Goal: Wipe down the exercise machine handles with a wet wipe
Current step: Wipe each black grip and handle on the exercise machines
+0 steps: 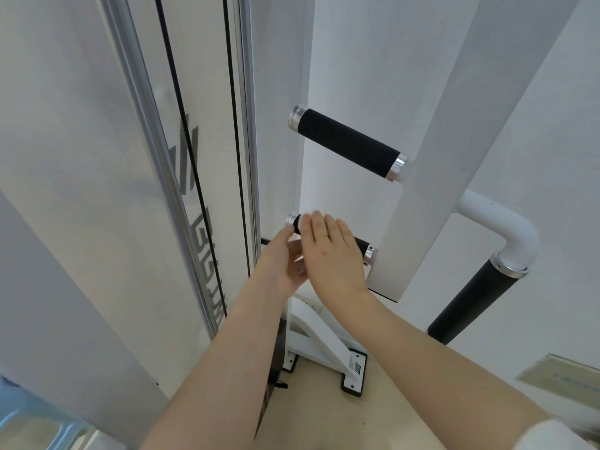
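The white machine post carries two black foam handles with silver end caps. The upper handle (349, 143) is bare. My right hand (331, 251) lies flat over the lower handle (362, 245), fingers straight and together, covering most of it. My left hand (279, 264) is just left of and under it, with the thumb reaching up to the handle's silver left end cap (290, 219). Its fingers are hidden behind my right hand. A pale patch shows between the two hands; I cannot tell whether it is a wipe.
A third, longer black grip (474, 303) slopes down from a white bent tube at the right. Black cables (194, 177) and a silver rail run down the panel at the left. The machine's white foot bracket (324, 349) stands on the beige floor below.
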### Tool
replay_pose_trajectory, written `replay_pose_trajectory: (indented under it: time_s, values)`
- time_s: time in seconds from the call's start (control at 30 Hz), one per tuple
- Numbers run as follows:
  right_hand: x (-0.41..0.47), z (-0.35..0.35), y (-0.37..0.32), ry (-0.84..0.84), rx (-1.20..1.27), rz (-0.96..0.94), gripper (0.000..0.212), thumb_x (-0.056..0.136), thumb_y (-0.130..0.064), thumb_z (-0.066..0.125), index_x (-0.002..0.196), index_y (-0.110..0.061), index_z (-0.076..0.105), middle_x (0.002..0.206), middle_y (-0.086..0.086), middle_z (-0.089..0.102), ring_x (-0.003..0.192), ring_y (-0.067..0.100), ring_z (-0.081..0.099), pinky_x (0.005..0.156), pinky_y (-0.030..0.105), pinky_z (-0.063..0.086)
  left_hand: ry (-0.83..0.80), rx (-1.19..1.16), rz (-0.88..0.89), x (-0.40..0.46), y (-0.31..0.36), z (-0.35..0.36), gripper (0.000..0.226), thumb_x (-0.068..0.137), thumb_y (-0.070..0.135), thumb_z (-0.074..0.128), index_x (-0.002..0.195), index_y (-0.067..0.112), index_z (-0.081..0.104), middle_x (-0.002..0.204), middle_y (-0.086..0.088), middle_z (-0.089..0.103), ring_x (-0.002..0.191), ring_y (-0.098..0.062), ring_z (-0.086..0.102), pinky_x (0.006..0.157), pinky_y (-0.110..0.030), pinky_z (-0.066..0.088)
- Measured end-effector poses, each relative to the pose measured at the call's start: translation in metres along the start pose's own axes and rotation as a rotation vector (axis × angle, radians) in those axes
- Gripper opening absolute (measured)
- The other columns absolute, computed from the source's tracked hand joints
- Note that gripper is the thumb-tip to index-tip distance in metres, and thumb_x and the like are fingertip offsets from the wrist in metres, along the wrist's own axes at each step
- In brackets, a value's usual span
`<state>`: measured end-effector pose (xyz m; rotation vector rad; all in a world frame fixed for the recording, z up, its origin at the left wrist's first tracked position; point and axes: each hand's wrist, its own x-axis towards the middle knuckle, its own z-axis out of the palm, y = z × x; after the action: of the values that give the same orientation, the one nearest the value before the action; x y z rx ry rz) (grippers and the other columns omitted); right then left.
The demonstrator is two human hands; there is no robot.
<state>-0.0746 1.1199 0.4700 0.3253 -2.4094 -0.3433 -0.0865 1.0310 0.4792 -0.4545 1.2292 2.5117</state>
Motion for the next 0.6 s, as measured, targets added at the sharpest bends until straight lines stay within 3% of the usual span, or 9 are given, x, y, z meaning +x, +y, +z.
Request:
replay_pose_trajectory:
  time_s: [0.1,0.2,0.33,0.43,0.6]
  values:
    - [0.001,0.004,0.011,-0.009,0.020,-0.079,0.049,0.084,-0.011,0.029,0.122,-0.004,0.059,0.123,0.013,0.062,0.110,0.029,0.061,0.106,0.041,0.036,0.031,0.039,0.009,0.000,0.004,0.003,0.040,0.093,0.038,0.050,0.113,0.007,0.064,0.097,-0.007,0.072,0.087,-0.019,0.068,0.076,-0.030,0.054]
    - [-0.028,0.009,0.038,0.140,-0.105,-0.102,0.048,0.090,0.002,0.022,0.119,0.000,0.060,0.118,0.017,0.064,0.103,0.033,0.064,0.105,0.043,0.036,0.077,0.060,-0.005,-0.001,0.001,0.004,0.041,0.093,0.037,0.050,0.115,0.004,0.062,0.098,-0.006,0.070,0.084,-0.018,0.067,0.072,-0.026,0.052]
    - [-0.025,0.006,0.029,0.077,-0.209,-0.067,0.048,0.091,-0.001,0.019,0.118,0.001,0.059,0.113,0.020,0.064,0.100,0.034,0.063,0.107,0.046,0.029,0.086,0.051,0.002,0.001,-0.001,0.006,0.040,0.093,0.037,0.051,0.115,0.005,0.061,0.106,-0.008,0.069,0.084,-0.018,0.067,0.071,-0.026,0.053]
    - [-0.009,-0.001,0.025,0.074,-0.181,-0.093,0.050,0.083,-0.004,0.023,0.111,-0.002,0.065,0.103,0.014,0.068,0.091,0.028,0.066,0.106,0.042,0.035,0.081,0.022,-0.004,0.001,-0.001,0.009,0.038,0.094,0.034,0.050,0.117,0.005,0.061,0.107,-0.008,0.068,0.085,-0.018,0.065,0.069,-0.027,0.053]
    - [-0.035,-0.005,0.059,0.290,-0.138,-0.247,0.045,0.087,0.007,0.024,0.090,-0.005,0.067,0.086,0.012,0.066,0.075,0.025,0.062,0.097,0.038,0.046,0.116,0.013,-0.033,-0.002,-0.002,0.011,0.040,0.094,0.035,0.051,0.114,0.002,0.061,0.098,-0.007,0.068,0.076,-0.014,0.063,0.064,-0.022,0.050]
